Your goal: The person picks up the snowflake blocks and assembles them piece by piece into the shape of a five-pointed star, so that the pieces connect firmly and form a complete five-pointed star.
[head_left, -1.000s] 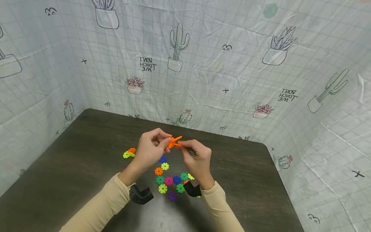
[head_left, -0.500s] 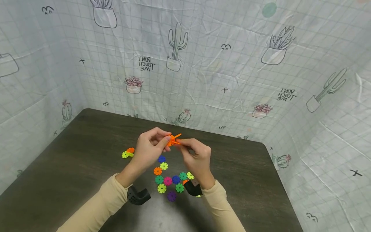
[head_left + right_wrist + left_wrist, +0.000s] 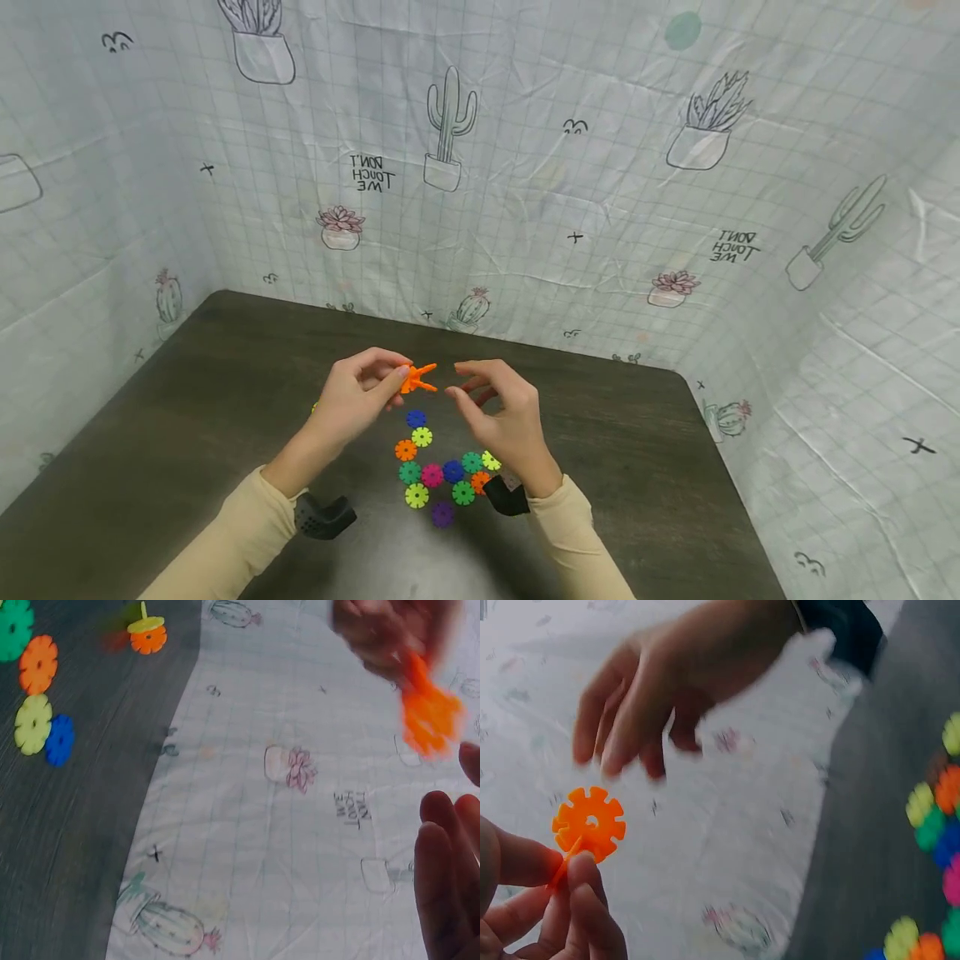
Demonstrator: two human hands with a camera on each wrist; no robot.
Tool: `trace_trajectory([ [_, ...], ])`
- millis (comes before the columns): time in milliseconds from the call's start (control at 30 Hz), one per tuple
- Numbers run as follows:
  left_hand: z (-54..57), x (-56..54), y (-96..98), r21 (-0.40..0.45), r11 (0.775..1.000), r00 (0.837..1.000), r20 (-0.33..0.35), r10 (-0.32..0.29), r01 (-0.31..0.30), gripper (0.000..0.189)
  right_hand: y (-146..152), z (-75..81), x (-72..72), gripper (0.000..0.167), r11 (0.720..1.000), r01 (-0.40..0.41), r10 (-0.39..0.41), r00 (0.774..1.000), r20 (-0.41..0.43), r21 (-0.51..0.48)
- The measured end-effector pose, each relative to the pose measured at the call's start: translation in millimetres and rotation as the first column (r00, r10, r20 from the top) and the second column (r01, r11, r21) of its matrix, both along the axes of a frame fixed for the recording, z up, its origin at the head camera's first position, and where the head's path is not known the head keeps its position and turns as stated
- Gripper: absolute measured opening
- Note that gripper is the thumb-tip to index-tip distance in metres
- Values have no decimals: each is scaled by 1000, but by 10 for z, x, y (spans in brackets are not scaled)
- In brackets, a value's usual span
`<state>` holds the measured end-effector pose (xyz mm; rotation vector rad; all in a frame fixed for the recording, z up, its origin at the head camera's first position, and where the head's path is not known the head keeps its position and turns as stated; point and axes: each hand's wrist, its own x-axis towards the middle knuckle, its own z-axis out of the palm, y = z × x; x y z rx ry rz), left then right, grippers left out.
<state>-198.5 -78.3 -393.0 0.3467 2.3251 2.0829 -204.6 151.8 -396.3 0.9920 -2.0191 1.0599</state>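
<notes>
My left hand (image 3: 358,398) pinches a cluster of orange notched discs (image 3: 414,381) between thumb and fingers, raised over the far part of the table. In the left wrist view one orange disc (image 3: 592,817) faces the camera and another, seen edge-on, is held at the fingertips. My right hand (image 3: 508,410) is just right of the cluster, its thumb and fingers spread apart and bent slightly, holding nothing. The right wrist view shows those fingers (image 3: 442,862) below the blurred orange discs (image 3: 431,716).
On the dark table (image 3: 637,467), below the hands, notched discs lie linked in several colours, among them a magenta disc (image 3: 432,475) and a purple disc (image 3: 442,514). A small yellow and orange group (image 3: 148,634) lies apart. A patterned cloth (image 3: 525,192) surrounds the table.
My right hand has let go of the orange discs, its fingers spreading. My left hand has moved left with the cluster, opening a gap between the hands.
</notes>
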Motion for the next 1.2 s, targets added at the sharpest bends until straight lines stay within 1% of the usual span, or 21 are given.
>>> trace_trajectory([
  [100, -111, -9, -155, -81, 996, 998, 50, 38, -34, 24, 80, -12, -4, 31, 999, 34, -34, 999, -9, -3],
  [233, -301, -53, -347, -155, 986, 989, 119, 86, -67, 27, 171, -26, -11, 25, 997, 73, -73, 997, 2, 11],
  [333, -469, -87, -479, -200, 976, 978, 173, 119, -84, 27, 204, -48, -17, 24, 996, 90, -91, 995, 31, 27],
  [467, -701, -97, -623, -270, 957, 962, 217, 168, -107, 25, 245, -87, -23, 24, 991, 121, -126, 989, 80, 59],
  [533, -810, -87, -686, -313, 943, 957, 224, 185, -110, 24, 262, -108, -25, 24, 988, 135, -142, 985, 99, 74],
  [633, -950, -57, -772, -367, 925, 956, 220, 192, -101, 23, 273, -145, -24, 23, 987, 136, -145, 983, 115, 85],
  [700, -1021, -36, -825, -408, 908, 959, 209, 193, -94, 22, 270, -173, -22, 23, 988, 128, -138, 984, 114, 88],
  [767, -1064, -30, -859, -447, 890, 964, 182, 192, -93, 21, 275, -190, -21, 24, 989, 121, -130, 985, 109, 86],
  [833, -1092, -28, -889, -501, 859, 970, 137, 199, -106, 19, 279, -205, -21, 24, 990, 117, -126, 987, 103, 84],
  [867, -1096, -30, -905, -540, 834, 974, 101, 201, -116, 18, 281, -210, -21, 25, 990, 116, -125, 987, 104, 83],
  [900, -1098, -33, -919, -581, 802, 977, 55, 204, -135, 16, 283, -215, -21, 25, 990, 116, -124, 987, 104, 81],
  [933, -1093, -38, -933, -625, 763, 978, -4, 209, -165, 15, 286, -218, -22, 25, 990, 116, -124, 987, 104, 80],
  [967, -1083, -45, -944, -665, 720, 975, -61, 215, -201, 15, 289, -218, -22, 25, 990, 119, -127, 987, 104, 80],
  [1000, -1067, -49, -951, -699, 674, 968, -117, 221, -239, 14, 292, -218, -23, 25, 990, 120, -128, 987, 102, 80],
  [1067, -1018, -64, -943, -743, 591, 949, -221, 227, -314, 14, 301, -217, -20, 25, 989, 126, -133, 986, 97, 80],
  [1100, -984, -68, -920, -754, 561, 939, -256, 228, -342, 15, 306, -216, -15, 25, 988, 129, -137, 986, 96, 82],
  [1133, -949, -69, -882, -755, 545, 931, -288, 224, -364, 15, 310, -218, -8, 25, 987, 134, -142, 985, 95, 85],
  [1167, -916, -71, -831, -749, 542, 924, -314, 216, -381, 15, 314, -221, -2, 25, 987, 136, -144, 985, 95, 88],
  [1200, -886, -72, -765, -739, 543, 916, -347, 202, -399, 14, 320, -226, 4, 25, 986, 136, -145, 985, 98, 92],
])
